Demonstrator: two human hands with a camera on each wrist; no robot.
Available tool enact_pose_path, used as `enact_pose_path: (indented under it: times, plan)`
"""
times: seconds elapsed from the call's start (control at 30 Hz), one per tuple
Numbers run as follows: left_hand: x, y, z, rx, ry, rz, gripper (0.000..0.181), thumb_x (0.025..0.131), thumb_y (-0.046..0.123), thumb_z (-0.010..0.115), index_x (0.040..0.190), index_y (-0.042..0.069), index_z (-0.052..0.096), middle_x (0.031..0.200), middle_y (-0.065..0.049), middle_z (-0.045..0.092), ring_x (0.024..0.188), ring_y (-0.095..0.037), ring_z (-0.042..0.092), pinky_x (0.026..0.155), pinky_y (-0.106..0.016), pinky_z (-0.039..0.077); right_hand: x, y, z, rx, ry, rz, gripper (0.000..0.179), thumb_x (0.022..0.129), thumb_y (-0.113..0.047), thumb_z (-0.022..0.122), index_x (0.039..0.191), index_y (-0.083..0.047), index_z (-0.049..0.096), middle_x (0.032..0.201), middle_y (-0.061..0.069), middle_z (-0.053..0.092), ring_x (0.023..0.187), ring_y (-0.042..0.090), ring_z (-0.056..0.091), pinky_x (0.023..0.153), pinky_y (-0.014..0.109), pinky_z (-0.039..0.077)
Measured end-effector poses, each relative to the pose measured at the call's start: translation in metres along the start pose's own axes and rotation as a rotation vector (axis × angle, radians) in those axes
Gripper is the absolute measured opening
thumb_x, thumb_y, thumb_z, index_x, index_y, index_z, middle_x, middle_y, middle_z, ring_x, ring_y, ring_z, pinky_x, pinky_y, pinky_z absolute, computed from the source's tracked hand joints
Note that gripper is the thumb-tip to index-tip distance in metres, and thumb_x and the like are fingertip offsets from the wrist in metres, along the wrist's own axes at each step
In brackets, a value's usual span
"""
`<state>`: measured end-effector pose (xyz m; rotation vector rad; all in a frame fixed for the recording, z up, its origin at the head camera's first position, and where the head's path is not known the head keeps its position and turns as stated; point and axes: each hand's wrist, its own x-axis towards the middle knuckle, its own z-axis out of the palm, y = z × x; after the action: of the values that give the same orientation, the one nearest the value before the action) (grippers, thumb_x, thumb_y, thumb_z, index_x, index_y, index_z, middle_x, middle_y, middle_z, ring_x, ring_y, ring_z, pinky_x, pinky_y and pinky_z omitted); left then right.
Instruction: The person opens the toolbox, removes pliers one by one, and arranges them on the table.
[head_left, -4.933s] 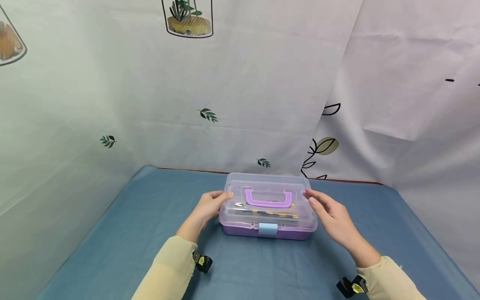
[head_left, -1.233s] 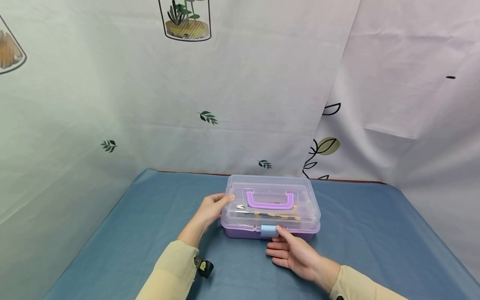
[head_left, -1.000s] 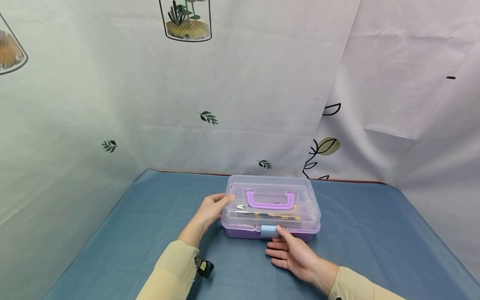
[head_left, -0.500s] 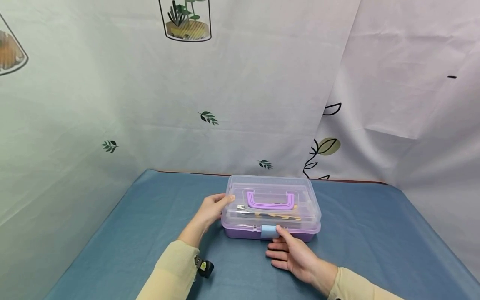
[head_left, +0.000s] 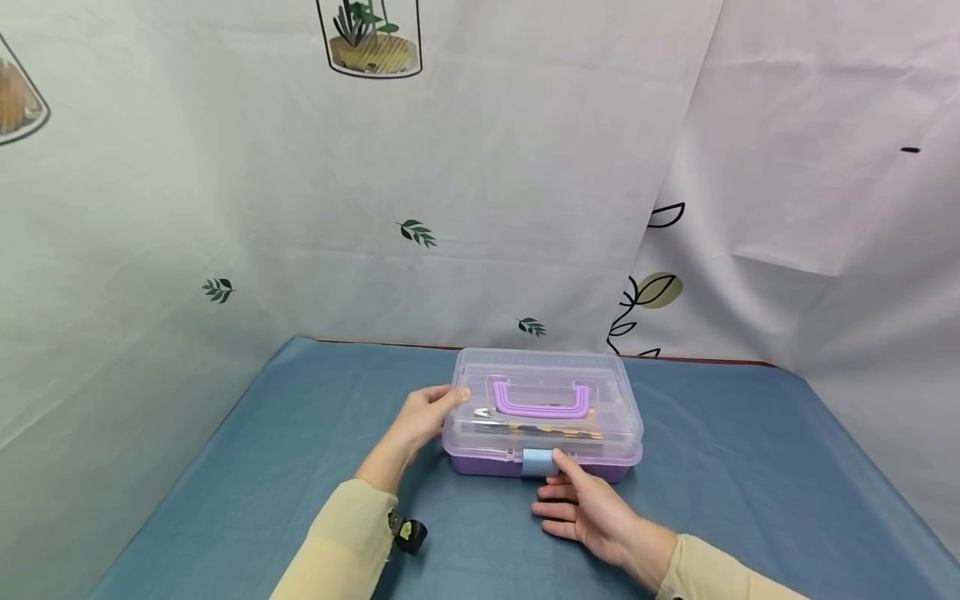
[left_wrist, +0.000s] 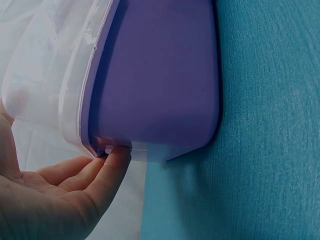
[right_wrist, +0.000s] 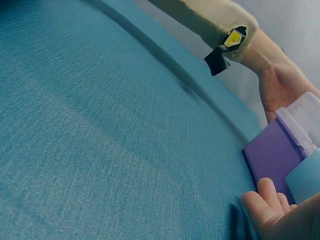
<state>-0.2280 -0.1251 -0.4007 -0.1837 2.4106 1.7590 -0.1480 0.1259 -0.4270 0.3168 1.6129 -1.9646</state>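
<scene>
A plastic storage box (head_left: 540, 373) with a clear lid, purple carry handle (head_left: 542, 411) and purple base (head_left: 483, 467) sits on the blue cloth, lid down. My left hand (head_left: 414, 423) grips its left end, thumb on the lid. In the left wrist view, the left fingers (left_wrist: 112, 167) reach under the rim at the back corner. At the front, the thumb of my right hand (head_left: 600, 508) touches the right edge of the light blue latch (head_left: 538, 462). The other right fingers extend loosely below it, before the base. Through the lid, slim yellow-and-black items (head_left: 555, 431) show.
Blue cloth (head_left: 315, 433) covers the table. White printed fabric (head_left: 487, 167) hangs behind it and along both sides. A small black device (head_left: 410, 535) is strapped at the left cuff, and the box stands near the table's back edge.
Since the oldest frame, my right hand has moved from the lid's right side to the front latch. Over the last second, both hands and the box have stayed nearly still.
</scene>
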Motion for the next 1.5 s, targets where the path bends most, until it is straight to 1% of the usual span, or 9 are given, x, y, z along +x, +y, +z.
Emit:
enact_pose_path:
  times: [0.3, 0.53, 0.7, 0.83, 1.03, 1.2, 1.33, 1.43, 1.5]
  plan:
    - [0.000, 0.001, 0.000, -0.004, 0.005, -0.006, 0.076, 0.086, 0.050, 0.062, 0.138, -0.001, 0.044, 0.139, -0.022, 0.048, 0.123, -0.034, 0.052, 0.094, -0.047, 0.050, 0.000, 0.000, 0.000, 0.002, 0.015, 0.007, 0.077, 0.083, -0.066, 0.055, 0.116, 0.002, 0.040, 0.102, 0.011, 0.058, 0.092, 0.022, 0.067, 0.084, 0.044, 0.055]
    - [0.001, 0.003, -0.001, -0.003, 0.007, -0.019, 0.076, 0.085, 0.051, 0.062, 0.139, -0.001, 0.044, 0.139, -0.021, 0.048, 0.124, -0.034, 0.051, 0.094, -0.047, 0.050, -0.004, -0.006, 0.003, 0.001, -0.011, -0.025, 0.068, 0.085, -0.065, 0.051, 0.100, 0.001, 0.041, 0.104, 0.016, 0.060, 0.091, 0.022, 0.068, 0.083, 0.045, 0.055]
    - [0.002, 0.003, -0.001, -0.005, 0.013, -0.014, 0.075, 0.085, 0.050, 0.062, 0.138, 0.000, 0.044, 0.139, -0.021, 0.048, 0.123, -0.034, 0.052, 0.094, -0.047, 0.050, -0.007, -0.011, 0.004, -0.005, -0.015, -0.040, 0.067, 0.087, -0.063, 0.051, 0.100, 0.003, 0.042, 0.107, 0.020, 0.062, 0.089, 0.022, 0.068, 0.081, 0.043, 0.056]
    - [0.002, 0.001, 0.000, -0.008, 0.002, -0.009, 0.074, 0.086, 0.049, 0.062, 0.138, -0.001, 0.045, 0.138, -0.021, 0.049, 0.121, -0.033, 0.053, 0.093, -0.046, 0.050, -0.010, -0.010, 0.004, -0.026, 0.004, -0.044, 0.067, 0.086, -0.061, 0.053, 0.103, 0.003, 0.040, 0.106, 0.021, 0.063, 0.090, 0.022, 0.069, 0.082, 0.043, 0.056]
    - [0.002, 0.001, 0.000, -0.006, 0.004, -0.007, 0.075, 0.085, 0.050, 0.062, 0.138, -0.001, 0.045, 0.138, -0.021, 0.049, 0.121, -0.034, 0.053, 0.093, -0.046, 0.051, -0.016, -0.012, 0.001, -0.113, 0.004, -0.088, 0.085, 0.089, -0.056, 0.052, 0.128, 0.017, 0.034, 0.108, 0.020, 0.066, 0.089, 0.020, 0.069, 0.081, 0.039, 0.057]
    - [0.002, 0.001, 0.000, -0.006, 0.005, -0.007, 0.075, 0.085, 0.050, 0.062, 0.138, -0.001, 0.044, 0.138, -0.021, 0.049, 0.122, -0.034, 0.052, 0.093, -0.046, 0.050, -0.019, -0.014, -0.002, -0.178, 0.004, -0.118, 0.084, 0.091, -0.051, 0.053, 0.132, 0.020, 0.034, 0.109, 0.021, 0.067, 0.088, 0.019, 0.070, 0.078, 0.036, 0.058]
    - [0.002, 0.001, 0.000, -0.005, 0.002, -0.009, 0.075, 0.086, 0.049, 0.062, 0.138, -0.001, 0.044, 0.139, -0.022, 0.048, 0.123, -0.034, 0.052, 0.093, -0.047, 0.050, -0.022, -0.016, -0.003, -0.239, 0.014, -0.158, 0.072, 0.094, -0.043, 0.053, 0.130, 0.019, 0.041, 0.111, 0.023, 0.066, 0.087, 0.019, 0.070, 0.076, 0.035, 0.058]
    - [0.002, 0.001, 0.000, -0.003, 0.005, -0.011, 0.075, 0.086, 0.049, 0.062, 0.138, -0.001, 0.044, 0.139, -0.022, 0.048, 0.123, -0.034, 0.052, 0.093, -0.047, 0.050, -0.024, -0.017, -0.003, -0.304, 0.021, -0.204, 0.058, 0.096, -0.034, 0.052, 0.125, 0.016, 0.050, 0.109, 0.021, 0.067, 0.084, 0.017, 0.070, 0.074, 0.034, 0.059]
    - [0.002, 0.001, 0.000, -0.001, 0.008, -0.013, 0.075, 0.085, 0.050, 0.062, 0.138, -0.001, 0.045, 0.138, -0.021, 0.049, 0.122, -0.034, 0.052, 0.093, -0.046, 0.050, -0.025, -0.017, -0.004, -0.354, 0.020, -0.238, 0.052, 0.096, -0.028, 0.053, 0.123, 0.016, 0.052, 0.107, 0.020, 0.068, 0.083, 0.017, 0.070, 0.073, 0.035, 0.059]
